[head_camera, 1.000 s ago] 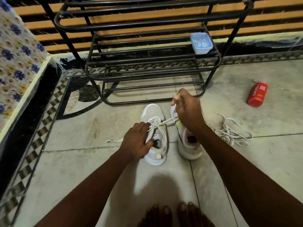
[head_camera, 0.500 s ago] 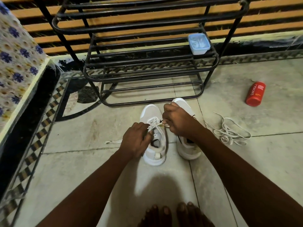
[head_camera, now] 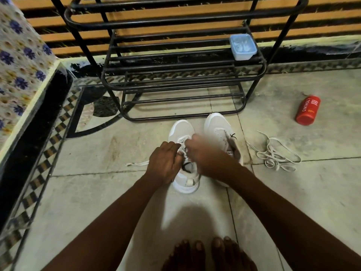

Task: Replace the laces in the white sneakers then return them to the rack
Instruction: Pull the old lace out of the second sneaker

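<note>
Right hand (head_camera: 207, 155) has slid over the left sneaker (head_camera: 181, 132), grip unreadable in blur; left hand (head_camera: 164, 163) grips its side

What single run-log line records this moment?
lacing sneaker | left hand: grips lace | right hand: blurred, at eyelets | other sneaker: unlaced | loose laces: floor

Two white sneakers (head_camera: 216, 130) sit on grey floor tiles (head_camera: 97, 192) edged with a black-and-tan checker border (head_camera: 48, 145). The rack (head_camera: 175, 75) is black, the tub (head_camera: 242, 46) pale blue, the can (head_camera: 308, 110) red, the loose laces (head_camera: 277, 155) white, and the cloth (head_camera: 17, 61) blue-flowered.
</note>
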The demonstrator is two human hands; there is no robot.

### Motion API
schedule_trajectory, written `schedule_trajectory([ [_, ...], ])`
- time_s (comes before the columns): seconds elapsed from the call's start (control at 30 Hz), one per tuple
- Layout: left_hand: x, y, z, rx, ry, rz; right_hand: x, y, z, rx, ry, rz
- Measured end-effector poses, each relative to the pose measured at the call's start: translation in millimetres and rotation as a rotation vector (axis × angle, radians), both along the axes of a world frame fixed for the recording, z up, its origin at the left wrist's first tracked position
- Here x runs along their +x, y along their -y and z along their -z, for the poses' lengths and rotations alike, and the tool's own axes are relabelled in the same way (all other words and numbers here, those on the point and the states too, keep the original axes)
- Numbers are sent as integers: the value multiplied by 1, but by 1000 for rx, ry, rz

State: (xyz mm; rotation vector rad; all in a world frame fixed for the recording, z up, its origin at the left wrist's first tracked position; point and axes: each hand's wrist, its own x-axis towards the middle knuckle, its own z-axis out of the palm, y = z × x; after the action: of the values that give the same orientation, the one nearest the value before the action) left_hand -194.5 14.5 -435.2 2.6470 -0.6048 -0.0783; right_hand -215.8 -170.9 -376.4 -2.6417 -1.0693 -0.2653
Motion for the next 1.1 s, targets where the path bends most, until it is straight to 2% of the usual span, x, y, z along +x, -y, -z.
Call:
schedule_trajectory([
  [0.07,-1,-2,1,-27,18,9,-5,-6,-1,-48,0,-49],
  [0.2,1,-3,6,3,8,-6,13,18,-19,190,-20,274],
  [0.27,2,-3,7,18,8,-4,17,24,-27,308,-31,366],
  [0.4,4,-3,5,35,32,5,13,16,-14,191,-107,338],
  [0.53,9,5,-1,14,-27,-89,6,18,9,167,-174,571],
  [0.63,16,12,-8,-79,-55,-177,-2,10,19,135,-122,684],
  [0.73,22,18,-16,-181,-49,-160,-12,-1,26,194,-52,684],
  [0.83,29,22,-23,-63,-22,-71,-19,-12,36,311,-136,601],
  [1.0,38,28,-34,236,27,77,-20,-24,39,384,-269,636],
  [1.1,48,24,-42,201,-40,178,-21,-30,40,425,-285,671],
])
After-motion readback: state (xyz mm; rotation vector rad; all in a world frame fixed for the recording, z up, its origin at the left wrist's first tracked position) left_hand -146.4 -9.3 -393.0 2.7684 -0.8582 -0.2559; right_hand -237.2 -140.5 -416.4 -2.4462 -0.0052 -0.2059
